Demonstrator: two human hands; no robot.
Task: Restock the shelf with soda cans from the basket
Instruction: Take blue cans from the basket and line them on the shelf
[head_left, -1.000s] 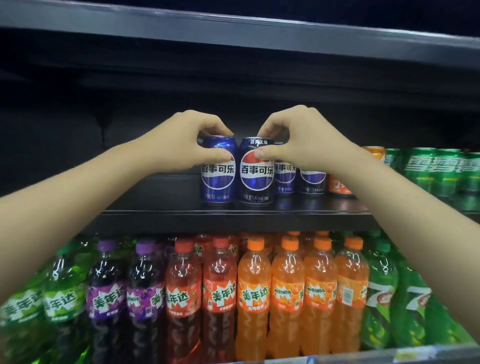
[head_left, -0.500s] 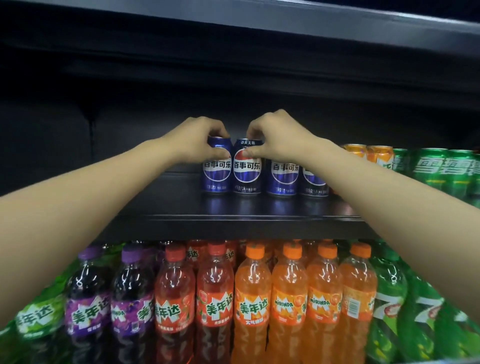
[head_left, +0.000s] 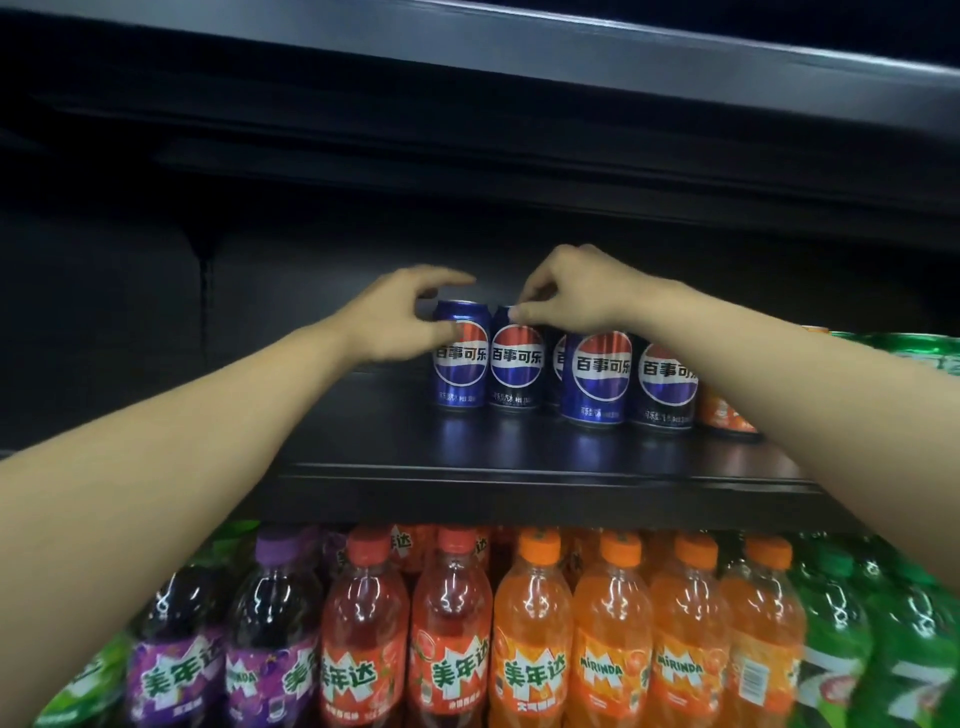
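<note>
Two blue cans stand upright on the dark shelf (head_left: 519, 447), at 12 o'clock from the viewer. The left hand (head_left: 400, 317) curves loosely around the leftmost can (head_left: 461, 358), thumb touching its side, fingers spread above the rim. The right hand (head_left: 566, 296) pinches the top of the second can (head_left: 517, 364). To finish well, I'd nudge both flush with the neighbouring cans at 3 o'clock, labels forward, then let go gently. No basket is in view.

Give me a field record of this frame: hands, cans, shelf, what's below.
left hand: fingers spread around the top of the leftmost blue can, thumb on its front
right hand: pinches the top of the second blue can
cans: both upright, side by side on the dark shelf
right of them: more blue cans, then orange and green
below: bottles, purple, red, orange, green
</note>
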